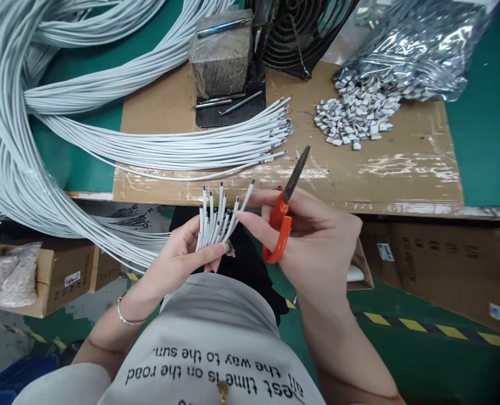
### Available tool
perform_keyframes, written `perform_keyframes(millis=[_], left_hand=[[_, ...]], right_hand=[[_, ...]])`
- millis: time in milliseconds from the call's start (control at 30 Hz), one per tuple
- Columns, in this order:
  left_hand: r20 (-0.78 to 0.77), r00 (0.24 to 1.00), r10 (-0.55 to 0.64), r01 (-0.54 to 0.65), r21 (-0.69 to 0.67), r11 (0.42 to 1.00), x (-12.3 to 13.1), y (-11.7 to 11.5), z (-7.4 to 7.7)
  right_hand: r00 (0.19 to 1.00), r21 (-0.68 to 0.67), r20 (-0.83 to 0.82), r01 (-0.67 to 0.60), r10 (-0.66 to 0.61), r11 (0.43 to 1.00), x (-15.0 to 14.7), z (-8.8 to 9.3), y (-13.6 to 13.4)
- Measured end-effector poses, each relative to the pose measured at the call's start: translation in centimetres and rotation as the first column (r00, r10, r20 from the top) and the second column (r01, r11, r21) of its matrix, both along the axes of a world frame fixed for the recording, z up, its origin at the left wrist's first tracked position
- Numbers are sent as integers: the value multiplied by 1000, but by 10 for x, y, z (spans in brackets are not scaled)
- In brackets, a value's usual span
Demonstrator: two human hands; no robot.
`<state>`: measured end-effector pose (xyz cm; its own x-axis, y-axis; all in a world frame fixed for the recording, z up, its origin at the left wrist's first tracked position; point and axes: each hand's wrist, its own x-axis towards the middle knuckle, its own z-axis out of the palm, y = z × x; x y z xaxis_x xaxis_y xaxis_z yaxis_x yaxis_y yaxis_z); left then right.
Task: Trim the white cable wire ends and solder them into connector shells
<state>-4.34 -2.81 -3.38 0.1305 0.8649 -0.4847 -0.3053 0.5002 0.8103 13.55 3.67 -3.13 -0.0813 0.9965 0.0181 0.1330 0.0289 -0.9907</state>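
My left hand (180, 250) is closed around a bundle of white cables (211, 226), whose ends point up and show small coloured wire tips. Orange-handled scissors (278, 225) rest in my right hand (321, 242), the blades together and pointing up and away. The thumb and forefinger of that hand also meet at one cable on the bundle's right side, which leans to the right. On the cardboard just beyond my hands lies a second bundle of white cables (191, 147), its ends fanned to the right.
Long coils of white cable (5, 101) cover the left side. A tape-wrapped block (222, 62) with metal pens stands on the cardboard mat (402, 180), beside a black fan (300, 34). Many small white pieces (355, 115) spill from a silver bag (427, 45). Boxes (440, 270) sit below the table edge.
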Motion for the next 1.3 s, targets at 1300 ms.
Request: perform_keyframes(millis=[1300], left_hand=[[-54, 998, 25, -23, 34, 999, 13, 0, 14]], right_hand=[[906, -196, -423, -110, 18, 974, -1, -25, -10]])
